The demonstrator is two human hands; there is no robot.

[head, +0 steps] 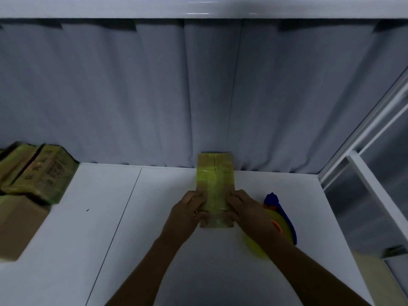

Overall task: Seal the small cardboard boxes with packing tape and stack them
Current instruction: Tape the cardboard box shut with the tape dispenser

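A small cardboard box (215,180) with yellowish tape along its top lies on the white table (154,217), its far end near the curtain. My left hand (187,214) grips its near left side, thumb over the near end. My right hand (245,212) grips the near right side the same way. A tape dispenser (281,219) with a blue frame, an orange part and a yellow tape roll lies on the table just right of my right wrist, partly hidden by the forearm.
Taped cardboard boxes (37,173) are stacked at the table's left edge on a plain brown box (19,226). A grey curtain (198,96) hangs behind the table. A white metal frame (362,173) borders the right side.
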